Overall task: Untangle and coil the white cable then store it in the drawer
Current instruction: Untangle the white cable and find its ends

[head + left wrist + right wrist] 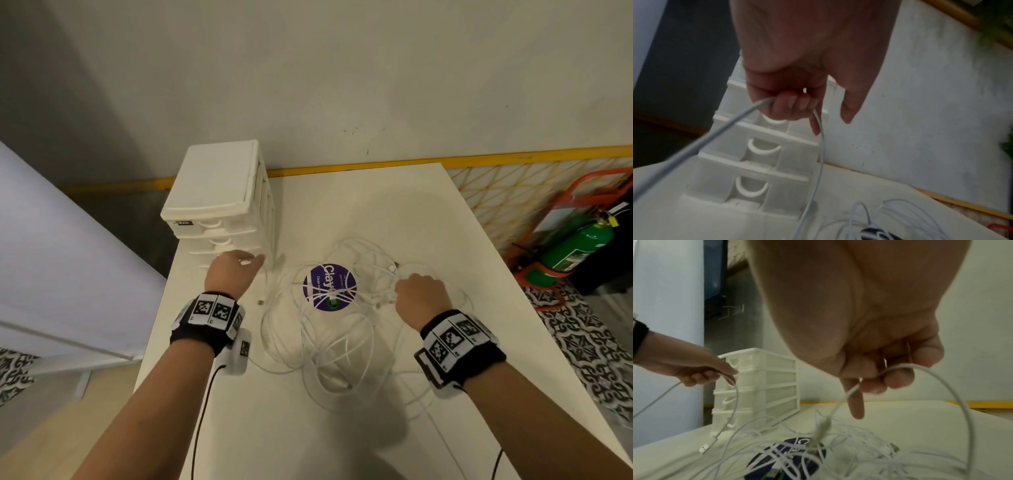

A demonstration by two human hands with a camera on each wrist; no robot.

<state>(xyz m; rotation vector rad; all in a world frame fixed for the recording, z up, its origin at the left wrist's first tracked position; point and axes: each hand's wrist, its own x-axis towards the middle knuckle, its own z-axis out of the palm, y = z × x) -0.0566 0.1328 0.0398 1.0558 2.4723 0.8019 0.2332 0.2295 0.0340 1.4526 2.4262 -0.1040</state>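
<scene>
a person's left hand (233,270) closes its curled fingers (789,107) around a strand of the white cable (329,339) just in front of the white drawer unit (219,195), at the table's (445,240) far left corner; a short end with a usb plug (704,449) hangs from that fist toward the tabletop. the right hand (421,294), raised over the right side of the tangle, pinches another strand between thumb and bent fingers, one finger (856,404) pointing down. most of the cable lies in loose, crossing loops on the table between the two hands, partly covering a round purple sticker (329,287). all the drawers in view are closed. a green fire extinguisher (572,253) stands on the floor to the right.
</scene>
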